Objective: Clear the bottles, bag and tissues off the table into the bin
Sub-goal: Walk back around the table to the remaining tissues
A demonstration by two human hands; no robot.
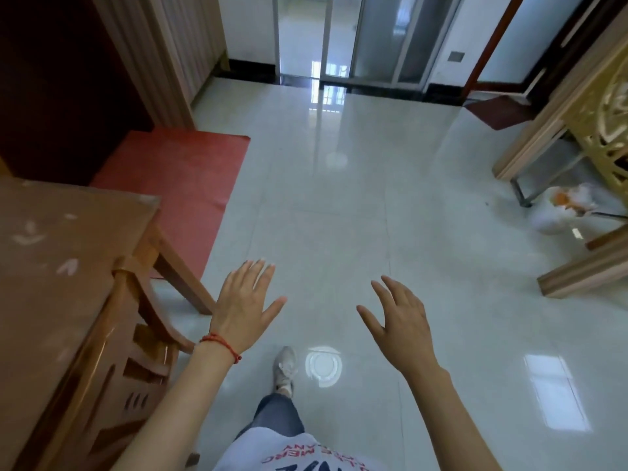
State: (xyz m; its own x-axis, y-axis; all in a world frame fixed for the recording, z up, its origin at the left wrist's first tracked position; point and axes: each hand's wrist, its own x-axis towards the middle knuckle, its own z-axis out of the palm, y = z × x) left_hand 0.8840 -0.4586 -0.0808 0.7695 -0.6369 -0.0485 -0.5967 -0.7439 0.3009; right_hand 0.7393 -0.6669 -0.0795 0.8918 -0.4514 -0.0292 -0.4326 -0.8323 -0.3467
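My left hand is held out over the glossy floor, palm down, fingers spread, holding nothing; a red string sits on its wrist. My right hand is beside it, also spread and holding nothing. A wooden table with a brown glass-covered top stands at the left, just beside my left hand; the part in view carries no bottles, bag or tissues. A white bin lined with a plastic bag, with something orange in it, stands blurred on the floor at the far right.
A red mat lies on the floor beyond the table. Wooden furniture with a gold carved panel and a low wooden frame line the right side. Glass sliding doors are ahead. My foot is on the tiles.
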